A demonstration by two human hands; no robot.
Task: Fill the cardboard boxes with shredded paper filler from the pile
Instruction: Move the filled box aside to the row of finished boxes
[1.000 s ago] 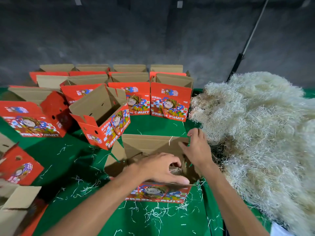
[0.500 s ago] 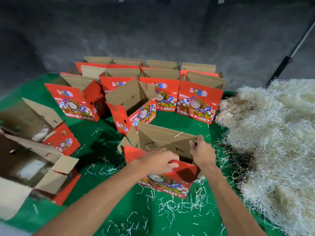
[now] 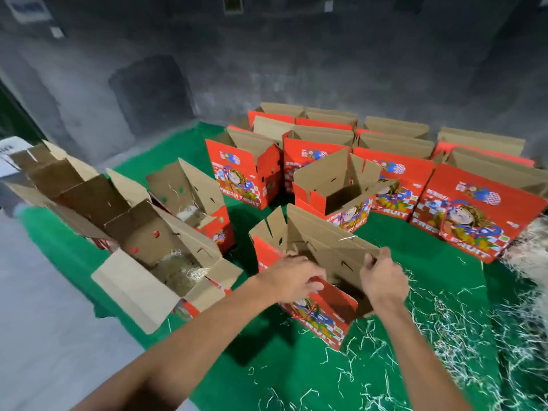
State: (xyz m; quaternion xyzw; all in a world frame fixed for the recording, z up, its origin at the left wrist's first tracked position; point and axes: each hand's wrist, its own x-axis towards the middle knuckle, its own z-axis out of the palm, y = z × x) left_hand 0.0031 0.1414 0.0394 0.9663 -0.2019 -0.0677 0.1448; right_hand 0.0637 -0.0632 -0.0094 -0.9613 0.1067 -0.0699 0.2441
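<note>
A red open-topped cardboard box (image 3: 320,317) printed with "FRESH FRUIT" stands on the green mat right in front of me. My left hand (image 3: 292,278) grips its near left rim, fingers curled over the edge. My right hand (image 3: 382,278) pinches the lower corner of its tall brown back flap (image 3: 326,241). The inside of the box is dark; I cannot tell how much filler it holds. Only the edge of the shredded paper pile (image 3: 530,256) shows at the far right.
Several open red boxes (image 3: 474,209) stand in rows behind. A tilted open box (image 3: 335,191) sits just beyond mine. At left, boxes with some filler (image 3: 178,268) lie open. Loose paper strands (image 3: 444,336) litter the green mat (image 3: 400,366). Grey floor lies left.
My view has swung left, so the pile has slid almost out of frame. The box has turned a little with both hands holding it.
</note>
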